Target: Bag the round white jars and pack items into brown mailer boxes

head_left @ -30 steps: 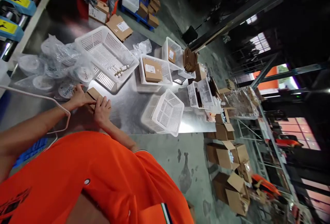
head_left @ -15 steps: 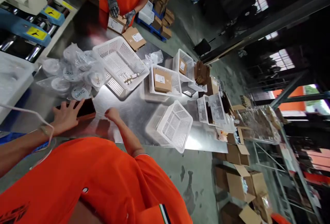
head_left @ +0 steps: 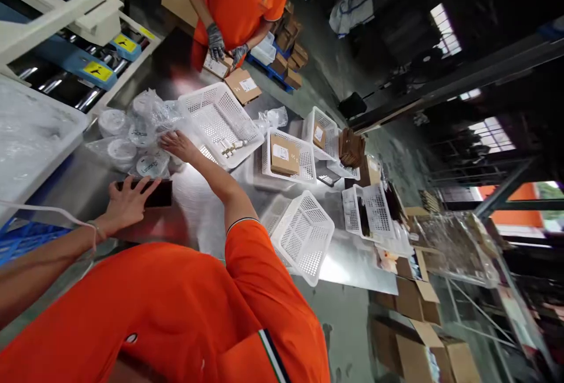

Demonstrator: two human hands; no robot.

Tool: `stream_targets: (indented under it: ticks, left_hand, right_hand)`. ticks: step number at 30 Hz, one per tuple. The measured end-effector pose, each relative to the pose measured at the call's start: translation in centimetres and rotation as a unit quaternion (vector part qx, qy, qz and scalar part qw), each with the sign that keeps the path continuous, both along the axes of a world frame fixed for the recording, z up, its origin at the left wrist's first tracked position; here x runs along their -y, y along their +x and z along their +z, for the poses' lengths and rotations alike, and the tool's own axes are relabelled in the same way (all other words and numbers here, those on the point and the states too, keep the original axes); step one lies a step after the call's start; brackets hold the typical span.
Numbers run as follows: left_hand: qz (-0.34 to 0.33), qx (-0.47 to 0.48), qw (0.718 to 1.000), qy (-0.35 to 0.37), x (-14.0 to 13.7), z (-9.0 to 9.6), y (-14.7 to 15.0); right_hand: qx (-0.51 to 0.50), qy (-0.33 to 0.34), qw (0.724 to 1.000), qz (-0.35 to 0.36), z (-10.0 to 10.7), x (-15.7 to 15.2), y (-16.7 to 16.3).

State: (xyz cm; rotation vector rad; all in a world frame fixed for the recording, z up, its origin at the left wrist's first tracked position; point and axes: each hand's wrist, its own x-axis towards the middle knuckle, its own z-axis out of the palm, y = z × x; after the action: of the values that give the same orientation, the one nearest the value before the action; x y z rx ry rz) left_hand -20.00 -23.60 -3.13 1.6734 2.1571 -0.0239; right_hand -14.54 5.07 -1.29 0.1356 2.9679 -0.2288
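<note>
My left hand rests with spread fingers on a dark rectangular thing, perhaps a small box, at the near left of the metal table. Stretched out across the table, my right hand has its fingers over the right side of a pile of round white tubs in clear plastic bags. Its fingers are extended, touching or just above the plastic; which one I cannot tell. Right beside that hand stands a large white perforated basket with a few small brass-coloured pieces in it.
A person in orange with grey gloves handles a carton across the table. White baskets and flat cardboard cartons stand to the right. A roller conveyor and a white bin are at the left.
My right hand has moved from the near table, where its fingers were closed, forward to the bagged tubs and opened out. My left hand stays on the dark thing. The view has shifted.
</note>
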Motion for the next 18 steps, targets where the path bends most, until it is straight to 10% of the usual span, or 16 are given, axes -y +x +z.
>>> stream_targets:
  ticks: [10, 18]
  left_hand:
    - [0.046, 0.101, 0.990, 0.086, -3.0, -1.8, 0.8]
    - [0.021, 0.182, 0.970, 0.157, -5.7, -4.6, 1.6]
  right_hand:
    - [-0.172, -0.040, 0.940, -0.291, -0.4, 5.3, 13.0]
    - [-0.010, -0.105, 0.961, -0.256, -1.4, 14.6, 15.4]
